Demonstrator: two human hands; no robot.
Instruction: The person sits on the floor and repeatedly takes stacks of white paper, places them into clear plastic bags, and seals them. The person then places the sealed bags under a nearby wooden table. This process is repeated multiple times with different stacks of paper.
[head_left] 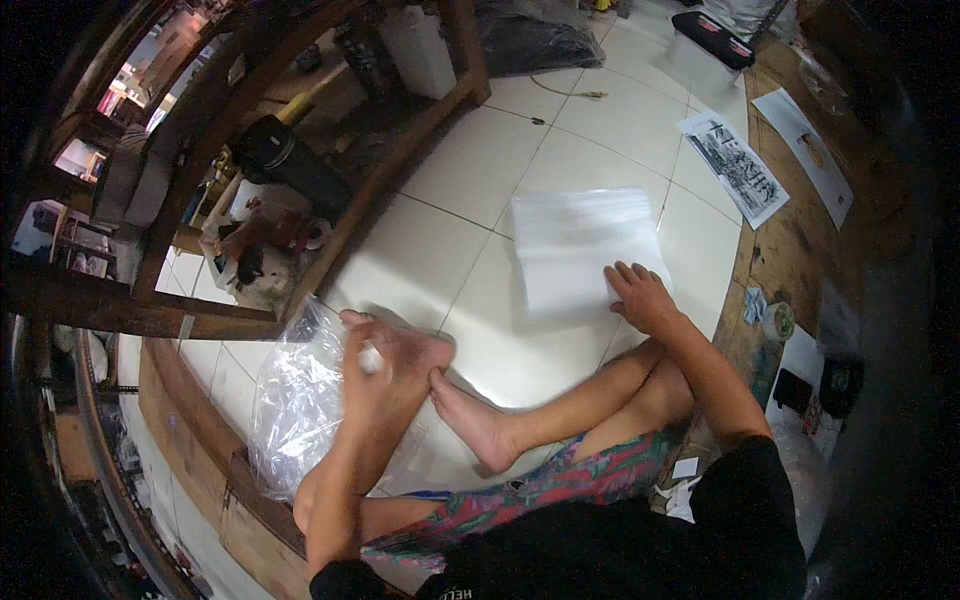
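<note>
A stack of white, slightly see-through sheets (580, 250) lies flat on the tiled floor in front of me. My right hand (640, 295) rests on its near right corner, fingers stretched out. Beside my foot, my left hand (356, 385) is curled around a small white, rounded thing (372, 358); its kind is unclear. Next to that hand, a crumpled clear plastic bag (290, 410) spreads over the floor and partly under my left arm.
A wooden shelf frame (370, 190) stands at the left, with a black cylindrical container (290, 160) inside. Printed papers (735, 170) lie at the right by a wooden board (770, 120). A clear box with a black lid (705, 55) stands farther back. My bare feet flank the middle floor.
</note>
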